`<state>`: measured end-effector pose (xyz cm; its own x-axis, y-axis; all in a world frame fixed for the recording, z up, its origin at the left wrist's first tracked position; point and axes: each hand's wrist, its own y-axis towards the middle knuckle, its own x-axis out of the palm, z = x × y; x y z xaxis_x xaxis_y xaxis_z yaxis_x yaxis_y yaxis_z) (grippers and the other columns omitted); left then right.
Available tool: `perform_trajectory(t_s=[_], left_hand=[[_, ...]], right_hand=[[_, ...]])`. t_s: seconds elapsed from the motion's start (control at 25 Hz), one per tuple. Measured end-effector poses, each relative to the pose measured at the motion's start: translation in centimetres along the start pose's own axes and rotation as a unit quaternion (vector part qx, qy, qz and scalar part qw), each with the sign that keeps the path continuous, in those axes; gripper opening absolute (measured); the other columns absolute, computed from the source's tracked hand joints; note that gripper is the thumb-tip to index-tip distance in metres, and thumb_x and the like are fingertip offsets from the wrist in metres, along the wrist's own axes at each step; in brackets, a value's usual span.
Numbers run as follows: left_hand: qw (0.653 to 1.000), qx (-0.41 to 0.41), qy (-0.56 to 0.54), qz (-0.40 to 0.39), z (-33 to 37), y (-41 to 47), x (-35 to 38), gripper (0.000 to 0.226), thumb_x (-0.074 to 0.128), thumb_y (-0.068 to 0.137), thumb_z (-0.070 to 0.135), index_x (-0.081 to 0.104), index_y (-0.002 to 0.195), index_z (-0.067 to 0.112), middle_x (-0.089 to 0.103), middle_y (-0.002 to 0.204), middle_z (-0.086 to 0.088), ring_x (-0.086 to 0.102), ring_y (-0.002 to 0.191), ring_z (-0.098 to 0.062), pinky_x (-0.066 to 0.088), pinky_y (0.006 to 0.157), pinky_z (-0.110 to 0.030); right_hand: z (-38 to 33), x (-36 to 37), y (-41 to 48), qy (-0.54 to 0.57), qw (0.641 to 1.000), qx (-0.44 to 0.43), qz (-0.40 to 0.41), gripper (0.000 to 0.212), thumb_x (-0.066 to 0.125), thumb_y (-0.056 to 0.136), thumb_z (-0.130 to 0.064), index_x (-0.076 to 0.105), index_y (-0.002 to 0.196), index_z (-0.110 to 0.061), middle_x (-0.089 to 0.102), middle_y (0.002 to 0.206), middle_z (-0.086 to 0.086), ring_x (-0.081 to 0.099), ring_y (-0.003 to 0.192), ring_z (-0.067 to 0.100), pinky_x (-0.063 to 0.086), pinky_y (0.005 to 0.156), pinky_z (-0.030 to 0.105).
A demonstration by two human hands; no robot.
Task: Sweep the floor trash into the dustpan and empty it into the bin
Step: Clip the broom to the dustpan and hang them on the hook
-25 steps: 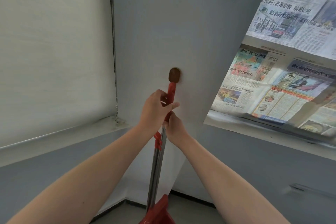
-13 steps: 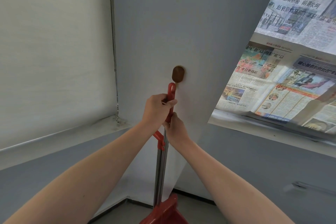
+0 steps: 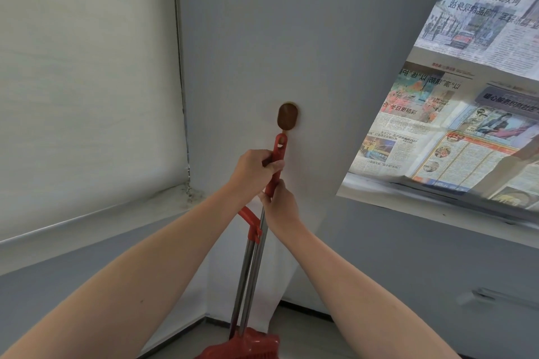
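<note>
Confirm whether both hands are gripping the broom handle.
Yes: the left hand and right hand both clasp the red broom handle below the wall hook.

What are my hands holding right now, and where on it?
Both hands grip the broom and dustpan set: the left hand on the red handle grip near its top, the right hand just below, around the metal poles.

**Broom head rests at foot of wall**

A narrow strip of pale floor [image 3: 294, 326] shows at the bottom of the frame, bordered by a dark baseboard [image 3: 306, 308] where it meets the white wall [image 3: 291, 38]. The red broom head [image 3: 248, 347] sits low against the floor in the corner; whether its bristles touch the surface cannot be told.
</note>
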<state>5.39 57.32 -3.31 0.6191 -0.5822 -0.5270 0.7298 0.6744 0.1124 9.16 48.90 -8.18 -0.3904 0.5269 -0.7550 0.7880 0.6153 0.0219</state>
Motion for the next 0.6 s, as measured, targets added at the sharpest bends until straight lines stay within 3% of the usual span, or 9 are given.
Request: perform_trajectory(t_s=[0.12,0.24,0.4,0.6], left_hand=[[1.000,0.002,-0.002,-0.007,-0.2,0.7,0.0,0.026,0.062,0.099,0.027,0.074,0.099,0.004,0.065,0.080,-0.004,0.056,0.067,-0.017,0.039,0.057,-0.019],[1.000,0.003,0.013,-0.013,-0.3,0.7,0.2,0.026,0.062,0.098,0.030,0.073,0.103,0.006,0.064,0.080,0.000,0.057,0.073,-0.018,0.040,0.062,-0.022],[0.999,-0.003,0.033,-0.019,-3.1,-0.4,0.0,0.036,0.065,0.095,0.039,0.071,0.116,0.010,0.071,0.110,-0.003,0.063,0.099,-0.018,0.043,0.083,-0.024],[0.996,-0.045,0.076,0.006,-6.8,-2.0,0.1,0.038,0.049,0.104,0.035,0.066,0.125,0.007,0.068,0.124,-0.009,0.060,0.116,-0.023,0.037,0.087,-0.025]], right_hand=[[0.2,0.1,1.0,-0.010,1.000,0.003,0.004,0.027,0.051,0.097,-0.032,0.048,0.113,-0.011,0.067,0.099,0.006,0.068,0.088,0.025,0.054,0.073,0.030],[0.7,0.4,1.5,-0.016,1.000,0.004,-0.006,0.029,0.053,0.096,-0.033,0.048,0.114,-0.011,0.067,0.100,0.006,0.068,0.090,0.026,0.053,0.073,0.030],[1.2,0.3,1.7,0.003,1.000,-0.008,-0.018,0.035,0.056,0.095,-0.029,0.049,0.123,-0.009,0.066,0.112,0.008,0.064,0.103,0.027,0.046,0.077,0.028],[1.8,0.5,1.9,0.026,0.999,-0.009,-0.023,0.040,0.060,0.092,-0.031,0.050,0.123,-0.008,0.064,0.117,0.009,0.061,0.109,0.027,0.048,0.086,0.033]])
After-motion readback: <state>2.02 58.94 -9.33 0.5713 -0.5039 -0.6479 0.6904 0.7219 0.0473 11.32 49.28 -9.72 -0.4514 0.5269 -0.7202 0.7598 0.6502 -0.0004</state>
